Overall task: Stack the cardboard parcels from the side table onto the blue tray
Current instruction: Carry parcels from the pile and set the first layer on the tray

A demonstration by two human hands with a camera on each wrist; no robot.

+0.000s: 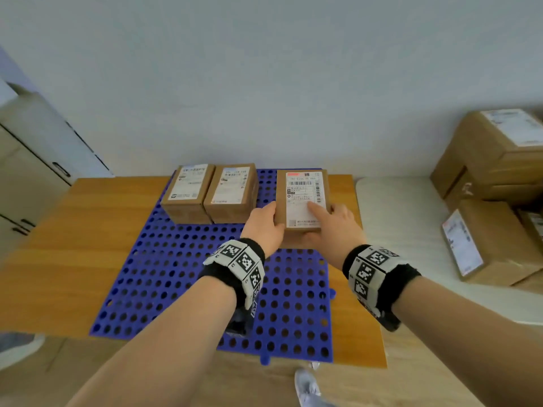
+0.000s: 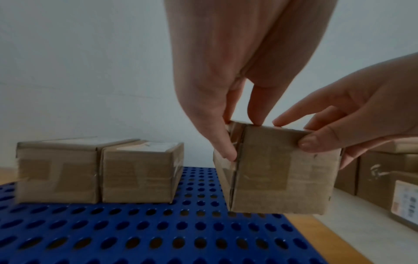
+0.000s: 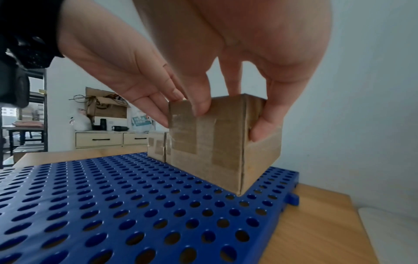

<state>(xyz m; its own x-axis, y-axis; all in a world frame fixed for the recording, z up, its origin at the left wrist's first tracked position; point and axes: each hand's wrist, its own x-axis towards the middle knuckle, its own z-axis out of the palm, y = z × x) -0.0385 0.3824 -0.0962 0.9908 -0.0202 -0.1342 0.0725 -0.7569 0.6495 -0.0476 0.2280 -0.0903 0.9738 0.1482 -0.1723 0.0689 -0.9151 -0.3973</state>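
A blue perforated tray (image 1: 182, 274) (image 2: 113, 232) (image 3: 113, 205) lies on a wooden table. Two labelled cardboard parcels (image 1: 189, 192) (image 1: 232, 190) stand side by side at its back left. A third parcel (image 1: 302, 198) (image 2: 278, 178) (image 3: 203, 151) sits at the tray's back right, apart from them, its near corner at the tray surface. My left hand (image 1: 264, 223) (image 2: 217, 110) pinches its near left corner. My right hand (image 1: 332, 223) (image 3: 226, 75) grips its near right corner, with one finger on the top label.
A white side table (image 1: 405, 230) at the right holds larger cardboard boxes (image 1: 493, 160) (image 1: 493, 242). Bare wooden tabletop (image 1: 73, 245) lies left of the tray. A cabinet (image 1: 29, 160) stands at the far left. The wall is close behind the table.
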